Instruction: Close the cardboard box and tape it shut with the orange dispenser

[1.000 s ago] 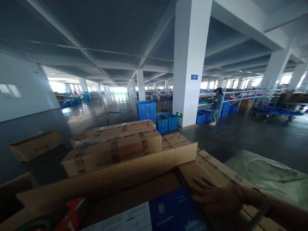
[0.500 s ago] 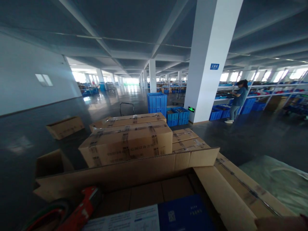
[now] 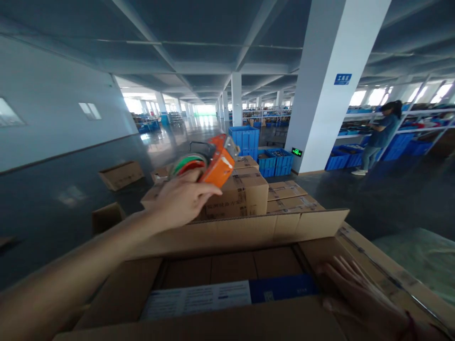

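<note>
My left hand grips an orange tape dispenser and holds it up above the far flap of an open carton. A roll with a green rim shows on the dispenser. My right hand lies with fingers stretched on the carton's right flap. Inside the carton, a printed sheet in white and a blue booklet rest on smaller brown boxes. The near flap covers part of both papers.
Taped cartons are stacked beyond the open one, with more along the right. Blue crates stand by a white pillar. A person stands at the shelves on the right. An open box sits on the floor at left.
The tape dispenser has risen from the carton's left side, now in my left hand. My right hand has come onto the right flap. The near flap now lies partly over the papers.
</note>
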`<action>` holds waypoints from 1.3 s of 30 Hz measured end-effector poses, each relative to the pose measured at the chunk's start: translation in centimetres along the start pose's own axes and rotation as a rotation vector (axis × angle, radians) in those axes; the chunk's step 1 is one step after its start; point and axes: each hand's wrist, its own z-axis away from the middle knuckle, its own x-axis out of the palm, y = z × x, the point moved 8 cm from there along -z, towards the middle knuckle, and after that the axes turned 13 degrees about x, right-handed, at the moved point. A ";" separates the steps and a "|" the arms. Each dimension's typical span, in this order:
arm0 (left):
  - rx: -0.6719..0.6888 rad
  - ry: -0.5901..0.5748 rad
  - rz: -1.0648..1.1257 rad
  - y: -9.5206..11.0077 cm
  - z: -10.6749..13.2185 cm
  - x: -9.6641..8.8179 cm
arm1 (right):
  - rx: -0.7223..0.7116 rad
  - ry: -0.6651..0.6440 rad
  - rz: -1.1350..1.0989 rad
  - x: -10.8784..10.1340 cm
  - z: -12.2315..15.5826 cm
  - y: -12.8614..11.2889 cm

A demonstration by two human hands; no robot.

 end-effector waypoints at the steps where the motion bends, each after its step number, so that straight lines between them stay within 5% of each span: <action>1: 0.007 -0.120 0.014 0.4 -0.8 2.3 | 0.004 0.023 -0.001 0.1 0.5 -0.1; 4: -0.007 -0.427 0.129 1.7 -1.8 8.9 | 0.064 0.159 -0.011 -0.9 1.6 -0.4; 6: 0.024 -0.521 0.236 3.4 -1.1 11.1 | 0.101 0.266 -0.017 -1.8 2.4 -0.4; 9: 0.084 -0.482 0.284 6.7 2.0 10.8 | 0.044 0.472 -0.010 -3.6 4.0 -1.1; 13: 0.131 -0.263 0.039 11.1 8.3 9.9 | -0.053 0.780 0.044 -6.2 5.6 -2.5; 15: 0.210 -0.187 -0.126 13.1 10.9 10.6 | -0.105 0.602 0.062 -5.6 4.0 -3.8; 18: 0.289 -0.113 -0.217 14.5 12.6 11.7 | -0.184 0.028 -0.002 -2.3 1.6 -5.9; 20: 0.298 -0.063 -0.169 14.4 12.6 11.2 | -0.174 -0.164 -0.089 -1.4 1.2 -6.7; 23: 0.253 0.023 0.060 13.3 11.6 8.0 | -0.126 -0.201 -0.164 -1.4 1.1 -7.0; 26: 0.195 0.213 0.248 11.7 10.1 2.5 | -0.122 -0.207 -0.188 -1.7 1.3 -6.9; 29: 0.236 0.349 0.108 11.3 8.7 -0.7 | -0.117 -0.205 -0.187 -2.0 1.3 -6.7; 31: 0.268 0.263 -0.116 11.7 8.2 1.2 | -0.100 -0.183 -0.176 -2.2 1.3 -6.5; 36: 0.381 -0.128 -0.246 13.7 10.1 11.5 | -0.055 -0.098 -0.163 -2.2 1.6 -6.3; 39: 0.392 -0.117 -0.168 13.7 10.7 12.5 | -0.101 -0.158 -0.192 -1.8 1.8 -6.9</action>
